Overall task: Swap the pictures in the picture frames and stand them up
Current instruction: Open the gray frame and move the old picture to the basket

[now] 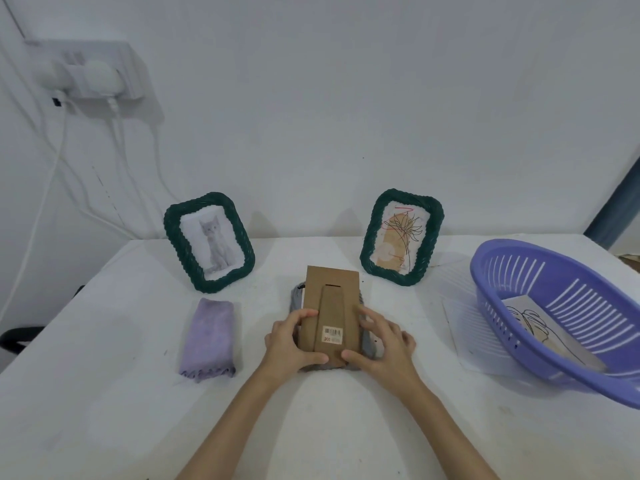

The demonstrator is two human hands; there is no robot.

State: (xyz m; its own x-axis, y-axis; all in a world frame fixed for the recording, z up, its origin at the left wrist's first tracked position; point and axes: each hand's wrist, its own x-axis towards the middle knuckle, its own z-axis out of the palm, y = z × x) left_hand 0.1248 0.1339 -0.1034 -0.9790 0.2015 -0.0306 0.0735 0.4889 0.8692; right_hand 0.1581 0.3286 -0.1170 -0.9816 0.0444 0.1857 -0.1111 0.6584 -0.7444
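Two green woven picture frames stand at the back of the white table. The left frame [209, 242] shows a grey cat picture. The right frame [401, 237] shows a plant line drawing. Between them and nearer to me, a third frame lies face down with its brown cardboard backing [330, 299] up, a barcode sticker near its lower end. My left hand [292, 342] grips the backing's lower left edge, thumb under its bottom. My right hand [384, 344] holds the lower right edge in the same way. The grey frame rim under the backing is mostly hidden.
A folded lilac cloth [207, 341] lies left of my hands. A purple slotted plastic basket [554, 320] sits at the right, tilted, with a leaf line-drawing picture [533, 320] inside. White paper lies under the basket. A wall socket with cables [93, 74] is at the upper left.
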